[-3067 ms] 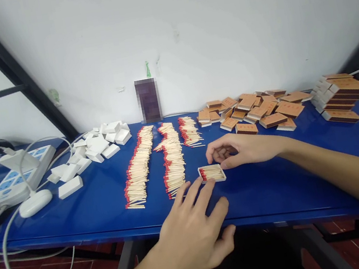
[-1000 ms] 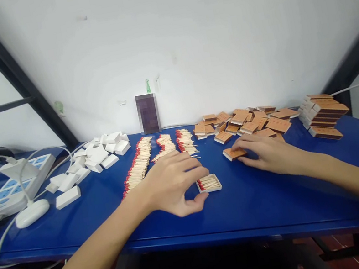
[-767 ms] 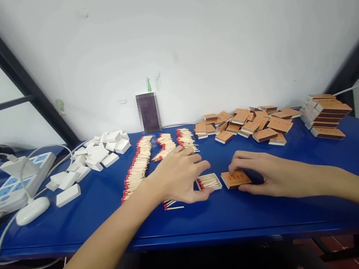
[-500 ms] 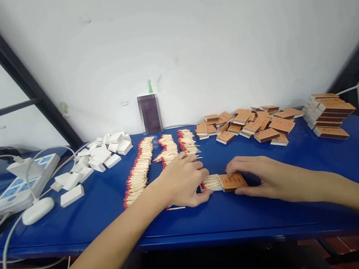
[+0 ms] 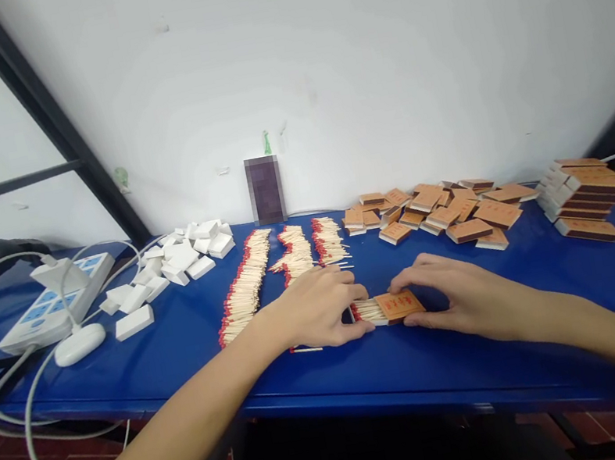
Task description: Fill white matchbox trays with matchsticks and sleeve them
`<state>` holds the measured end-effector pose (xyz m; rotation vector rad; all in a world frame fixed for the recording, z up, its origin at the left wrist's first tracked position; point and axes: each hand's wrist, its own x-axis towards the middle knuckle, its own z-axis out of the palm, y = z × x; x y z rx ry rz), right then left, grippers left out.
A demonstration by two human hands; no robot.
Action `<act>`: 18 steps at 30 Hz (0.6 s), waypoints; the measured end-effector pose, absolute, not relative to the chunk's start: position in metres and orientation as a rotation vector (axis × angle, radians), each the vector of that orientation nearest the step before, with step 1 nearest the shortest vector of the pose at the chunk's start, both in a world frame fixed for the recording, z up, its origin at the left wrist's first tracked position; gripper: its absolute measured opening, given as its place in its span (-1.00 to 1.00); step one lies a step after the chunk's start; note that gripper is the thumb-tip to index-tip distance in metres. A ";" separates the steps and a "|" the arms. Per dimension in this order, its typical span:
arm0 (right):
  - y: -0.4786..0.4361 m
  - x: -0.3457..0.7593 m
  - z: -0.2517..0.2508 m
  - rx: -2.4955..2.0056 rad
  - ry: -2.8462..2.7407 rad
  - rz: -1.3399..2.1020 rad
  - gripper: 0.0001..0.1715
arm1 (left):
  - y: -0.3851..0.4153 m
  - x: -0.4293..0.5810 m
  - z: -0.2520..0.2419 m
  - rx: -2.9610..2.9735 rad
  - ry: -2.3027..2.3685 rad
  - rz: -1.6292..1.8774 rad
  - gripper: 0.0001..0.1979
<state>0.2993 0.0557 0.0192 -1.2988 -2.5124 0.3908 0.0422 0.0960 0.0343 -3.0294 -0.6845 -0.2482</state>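
Observation:
Between my hands, low over the blue table (image 5: 427,367), a white matchbox tray (image 5: 380,322) filled with red-tipped matches sits partly inside an orange matchbox sleeve (image 5: 399,304). My left hand (image 5: 326,306) is closed on the tray's left end, its thumb in front and fingers behind. My right hand (image 5: 449,292) grips the sleeve near its right end between thumb and fingers. Long rows of matches (image 5: 246,288) lie on the table beyond my left hand, their red heads to the left. One loose match (image 5: 308,349) lies in front of the middle row.
White trays (image 5: 181,256) are heaped at the back left, near a power strip (image 5: 58,301) with cables. Orange sleeves (image 5: 440,210) lie piled at the back right, beside stacked matchboxes (image 5: 587,196). A blurred dark rectangle (image 5: 265,190) stands against the wall.
The sleeve and tray have moved together, so the sleeve covers more of the tray and less of the matches shows. The camera view has shifted slightly.

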 end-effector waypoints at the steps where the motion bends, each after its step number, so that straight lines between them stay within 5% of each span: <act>1: 0.056 0.298 0.020 -1.279 -2.520 0.406 -0.59 | 0.096 0.042 0.034 -3.042 -0.699 -0.246 -0.66; 18: 0.055 0.276 0.014 -1.030 -2.512 0.446 -0.74 | 0.087 0.049 0.036 -3.159 -0.863 -0.295 -0.44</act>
